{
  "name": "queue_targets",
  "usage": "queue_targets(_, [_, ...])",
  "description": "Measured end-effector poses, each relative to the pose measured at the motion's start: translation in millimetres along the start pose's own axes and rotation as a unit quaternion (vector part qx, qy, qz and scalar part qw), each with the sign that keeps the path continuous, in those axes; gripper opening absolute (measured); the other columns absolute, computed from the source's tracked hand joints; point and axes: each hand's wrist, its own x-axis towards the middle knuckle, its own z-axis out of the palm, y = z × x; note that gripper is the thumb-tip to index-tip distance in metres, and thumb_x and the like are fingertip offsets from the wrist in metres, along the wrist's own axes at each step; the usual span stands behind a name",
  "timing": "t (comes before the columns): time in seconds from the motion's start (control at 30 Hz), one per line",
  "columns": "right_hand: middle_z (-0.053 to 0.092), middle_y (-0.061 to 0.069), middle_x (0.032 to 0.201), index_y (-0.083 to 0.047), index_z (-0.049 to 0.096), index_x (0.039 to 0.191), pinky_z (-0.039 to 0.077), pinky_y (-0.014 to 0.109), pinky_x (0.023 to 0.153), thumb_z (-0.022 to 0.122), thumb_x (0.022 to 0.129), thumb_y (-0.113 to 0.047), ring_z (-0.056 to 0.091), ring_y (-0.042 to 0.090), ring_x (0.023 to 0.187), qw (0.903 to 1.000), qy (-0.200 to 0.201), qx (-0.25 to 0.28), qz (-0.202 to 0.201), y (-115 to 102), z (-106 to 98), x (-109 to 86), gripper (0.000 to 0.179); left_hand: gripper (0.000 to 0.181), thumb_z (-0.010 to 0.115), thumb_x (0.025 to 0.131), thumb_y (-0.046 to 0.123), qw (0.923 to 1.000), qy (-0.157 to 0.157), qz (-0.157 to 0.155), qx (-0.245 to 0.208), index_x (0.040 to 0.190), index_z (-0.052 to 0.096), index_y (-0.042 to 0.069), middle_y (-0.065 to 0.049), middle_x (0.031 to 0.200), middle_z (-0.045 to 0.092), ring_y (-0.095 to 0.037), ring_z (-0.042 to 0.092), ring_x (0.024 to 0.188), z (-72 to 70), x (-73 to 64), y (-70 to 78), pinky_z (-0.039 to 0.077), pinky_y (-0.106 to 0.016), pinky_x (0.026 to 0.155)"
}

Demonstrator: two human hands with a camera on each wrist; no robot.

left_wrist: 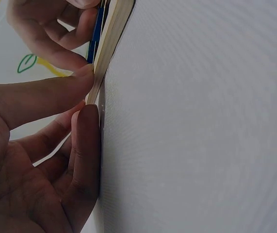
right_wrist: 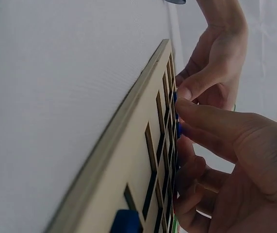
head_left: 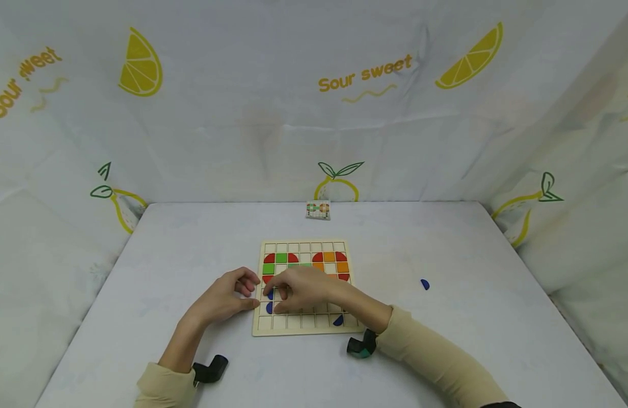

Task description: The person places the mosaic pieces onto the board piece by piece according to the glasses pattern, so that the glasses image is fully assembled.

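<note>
A square wooden grid board (head_left: 306, 332) lies on the white table, with red, green and orange pieces in its upper cells. My left hand (head_left: 224, 296) is at the board's left edge, where the thumb and curved fingers touch its side at separate spots. Over the board, my right hand (head_left: 307, 288) reaches to the left columns. Its index fingertip touches an upper blue half-round piece (head_left: 270, 295); the thumb is beside a lower blue half-round piece (head_left: 269, 307). My right palm hides the board's middle cells. A third blue piece (head_left: 338, 321) sits near the lower right corner.
A loose blue half-round piece (head_left: 425, 284) lies on the table to the right of the board. At the back edge stands a small pattern card (head_left: 317, 210) before a lemon-printed cloth (head_left: 263, 164). Black wrist-worn devices (head_left: 210, 370) are on both forearms.
</note>
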Motion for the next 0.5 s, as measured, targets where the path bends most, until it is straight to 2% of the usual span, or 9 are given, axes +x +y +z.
queue_targets(0.3, [0.065, -0.014, 0.084, -0.024, 0.071, 0.140, 0.036, 0.021, 0.059, 0.085, 0.095, -0.033, 0.052, 0.002, 0.068, 0.9993, 0.023, 0.009, 0.029, 0.5, -8.2, -13.6, 0.048, 0.040, 0.089, 0.086, 0.007, 0.9999, 0.004, -0.011, 0.002, 0.120, 0.067, 0.006, -0.006, 0.101, 0.062, -0.017, 0.059, 0.094, 0.4, -0.5, 1.8, 0.048, -0.028, 0.084])
queue_targets(0.5, [0.067, -0.010, 0.088, -0.020, 0.073, 0.137, 0.041, 0.020, 0.061, 0.085, 0.095, -0.030, 0.055, 0.006, 0.069, 0.9982, 0.040, 0.035, 0.029, 12.9, -17.3, -32.5, 0.044, 0.039, 0.089, 0.087, 0.007, 0.9998, 0.010, -0.017, 0.009, 0.120, 0.067, 0.007, -0.005, 0.101, 0.063, -0.018, 0.059, 0.094, 1.7, 1.9, 0.6, 0.049, -0.026, 0.084])
